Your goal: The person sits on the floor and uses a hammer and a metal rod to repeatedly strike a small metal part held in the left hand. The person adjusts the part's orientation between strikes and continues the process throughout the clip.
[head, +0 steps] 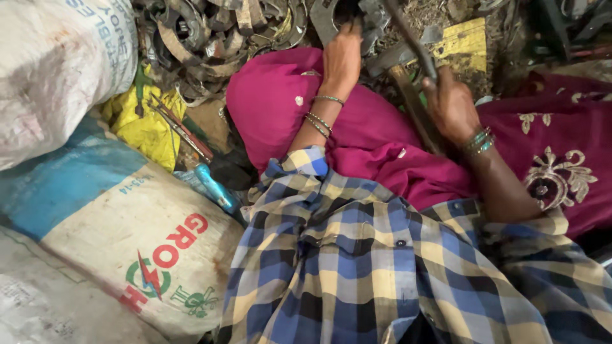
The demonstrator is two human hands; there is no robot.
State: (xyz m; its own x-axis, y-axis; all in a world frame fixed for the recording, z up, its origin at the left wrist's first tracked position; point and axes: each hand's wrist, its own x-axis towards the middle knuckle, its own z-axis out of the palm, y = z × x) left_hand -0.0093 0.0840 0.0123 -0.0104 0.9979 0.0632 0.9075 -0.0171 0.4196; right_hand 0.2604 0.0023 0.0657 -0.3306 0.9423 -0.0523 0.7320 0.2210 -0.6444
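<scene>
- Your left hand point(343, 54) clamps a grey metal part point(331, 16) at the far edge, beside the scrap heap point(210, 32).
- Your right hand point(451, 105) grips a hammer point(408, 44), just right of it.
- White sacks point(127, 236) lie near left.

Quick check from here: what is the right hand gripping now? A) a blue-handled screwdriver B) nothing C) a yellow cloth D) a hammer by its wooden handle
D: the right hand is closed round the wooden handle of a hammer, while the left hand holds a metal part on the scrap pile.
</scene>
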